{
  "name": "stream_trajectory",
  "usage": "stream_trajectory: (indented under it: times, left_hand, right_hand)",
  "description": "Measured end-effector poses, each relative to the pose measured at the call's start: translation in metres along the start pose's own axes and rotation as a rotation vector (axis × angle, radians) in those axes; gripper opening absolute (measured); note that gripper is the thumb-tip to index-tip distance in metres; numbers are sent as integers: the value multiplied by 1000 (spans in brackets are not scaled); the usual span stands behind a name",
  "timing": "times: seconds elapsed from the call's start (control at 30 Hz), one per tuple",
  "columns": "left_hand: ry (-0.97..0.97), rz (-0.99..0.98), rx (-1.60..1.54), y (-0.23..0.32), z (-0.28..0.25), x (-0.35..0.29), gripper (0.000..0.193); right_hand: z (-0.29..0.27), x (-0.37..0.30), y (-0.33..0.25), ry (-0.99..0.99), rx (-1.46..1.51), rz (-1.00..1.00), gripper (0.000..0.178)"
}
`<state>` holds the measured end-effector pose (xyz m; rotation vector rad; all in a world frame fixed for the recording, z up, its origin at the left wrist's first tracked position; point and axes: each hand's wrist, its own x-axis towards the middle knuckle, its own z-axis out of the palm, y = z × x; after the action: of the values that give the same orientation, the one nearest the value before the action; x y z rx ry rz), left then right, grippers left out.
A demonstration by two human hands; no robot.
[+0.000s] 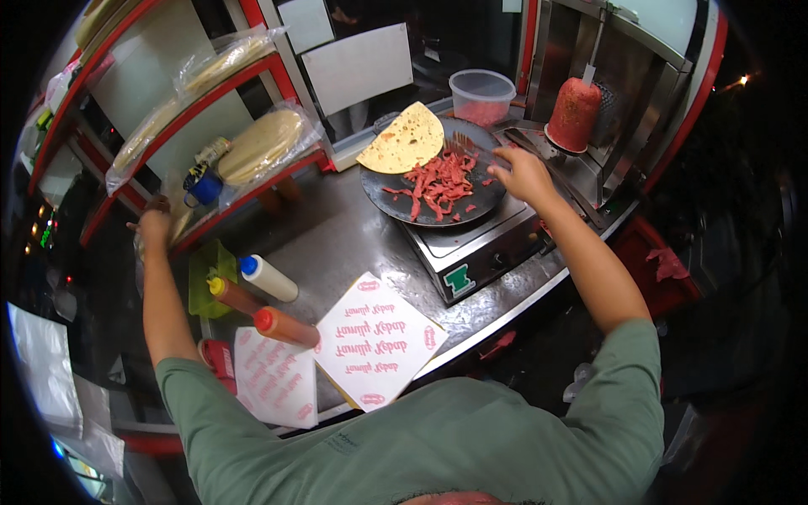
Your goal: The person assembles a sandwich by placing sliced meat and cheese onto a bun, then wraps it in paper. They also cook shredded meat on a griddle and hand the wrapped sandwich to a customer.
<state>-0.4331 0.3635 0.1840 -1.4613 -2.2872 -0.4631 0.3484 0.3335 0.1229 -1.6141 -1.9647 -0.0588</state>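
My right hand [523, 174] is closed on the handle of a fork-like spatula [461, 145], whose tines rest over the griddle. Red shredded meat [439, 187] lies in a heap on the round black griddle pan [392, 210]. A folded flatbread [404, 139] with brown spots covers the pan's far left part. Over at the left shelf, my left hand [155, 225] has its fingers apart beside a plastic bag of flatbreads [178, 206]. Whether it touches the bag is hard to make out.
The pan sits on a steel stove [471, 257]. Behind are a clear tub [481, 94] and a vertical meat spit [574, 116]. Sauce bottles [286, 326] stand near printed wrapping paper [379, 341] and a green basket [206, 278]. A red-edged shelf [252, 187] holds bagged flatbreads.
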Motion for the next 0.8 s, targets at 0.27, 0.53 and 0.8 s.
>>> stream_trajectory:
  times: [0.27,0.53,0.8]
  left_hand:
    - [334,68,-795,-12,-93,-168,28]
    - [505,285,-1067,73,-121,-441,27]
    - [381,4,-1173,182,-86,-536,36]
  right_hand:
    - [-10,63,26,98,81,-289,40]
    - [64,107,28,2,78,-402,29]
    - [71,102,30,-34,158,-301,29]
